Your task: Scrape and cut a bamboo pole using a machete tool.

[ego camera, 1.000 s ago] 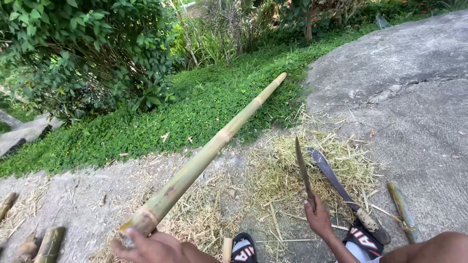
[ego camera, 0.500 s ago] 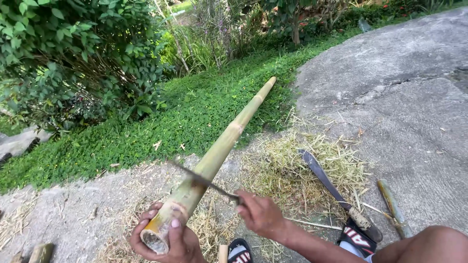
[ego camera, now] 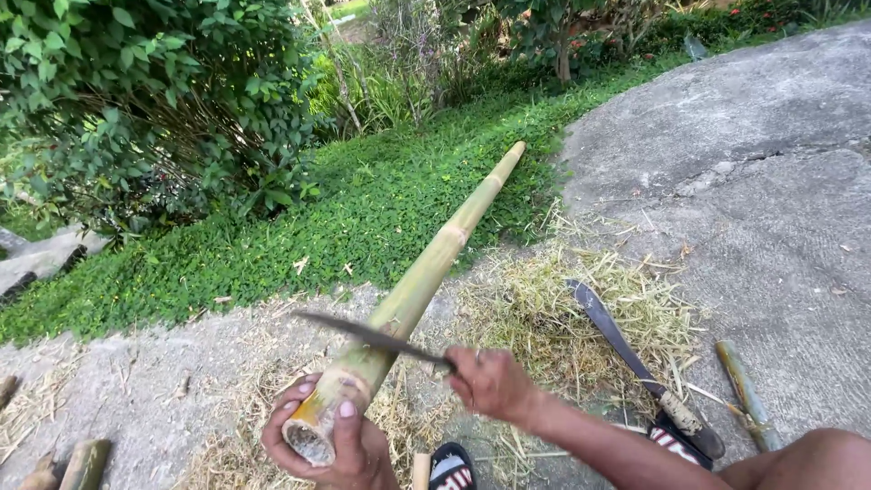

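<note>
Head camera, looking down at my own hands outdoors. My left hand [ego camera: 331, 445] is closed around the cut near end of a long green bamboo pole [ego camera: 426, 272], fingers wrapped over the hollow rim. The pole runs away from me, up and to the right, its far end lying over the grass [ego camera: 272, 245]. My right hand [ego camera: 490, 383] is closed on the handle of a thin dark knife [ego camera: 372, 336], whose blade lies across the pole just above my left hand, touching or nearly touching its skin; I cannot tell which.

I judge I am at the stage of working the blade on the pole's near section. A cut here would call for a firm left grip and the edge kept clear of my left fingers.

A second long blade, a machete [ego camera: 626, 349], lies on pale shavings [ego camera: 544, 313] to my right, near a short bamboo piece [ego camera: 744, 390] on the concrete [ego camera: 753, 181].
</note>
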